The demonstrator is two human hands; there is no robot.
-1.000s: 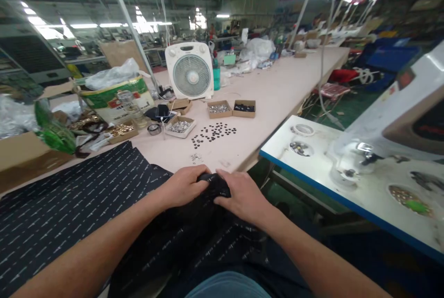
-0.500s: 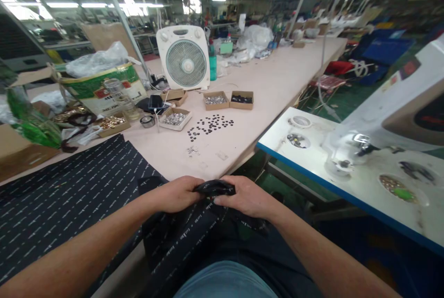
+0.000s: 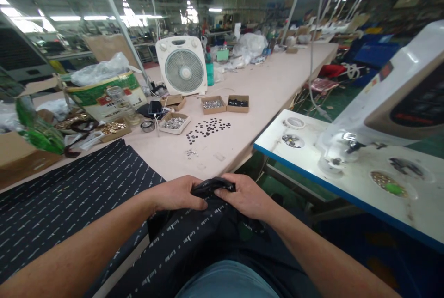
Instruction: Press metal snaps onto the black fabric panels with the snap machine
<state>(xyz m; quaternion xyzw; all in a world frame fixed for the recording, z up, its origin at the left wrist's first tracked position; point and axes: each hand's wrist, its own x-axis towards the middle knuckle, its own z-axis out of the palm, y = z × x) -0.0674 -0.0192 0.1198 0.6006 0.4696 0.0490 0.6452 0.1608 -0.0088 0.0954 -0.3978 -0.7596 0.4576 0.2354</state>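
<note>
A black fabric piece (image 3: 180, 238) with white printed lettering hangs over my lap, its top edge bunched between both hands. My left hand (image 3: 178, 195) is closed on that edge, thumb lying across the front of the cloth. Close beside it, my right hand (image 3: 247, 196) pinches the same bunched edge from the other side. More printed dark fabric (image 3: 79, 196) lies flat on the table to the left, under and beyond my left forearm. Whether the two cloths are joined is hidden.
Beyond my hands, small black round parts (image 3: 208, 129) lie scattered on the table (image 3: 166, 159). Behind them stand a box of silver parts (image 3: 174, 122), a box of black parts (image 3: 238, 103) and a white fan (image 3: 183, 64). A white machine (image 3: 378, 99) on a blue-edged table occupies the right.
The held cloth has spread out to the left over my lap, showing more of its lettering. My left thumb has come down across the front of the fabric. The view has shifted slightly.
</note>
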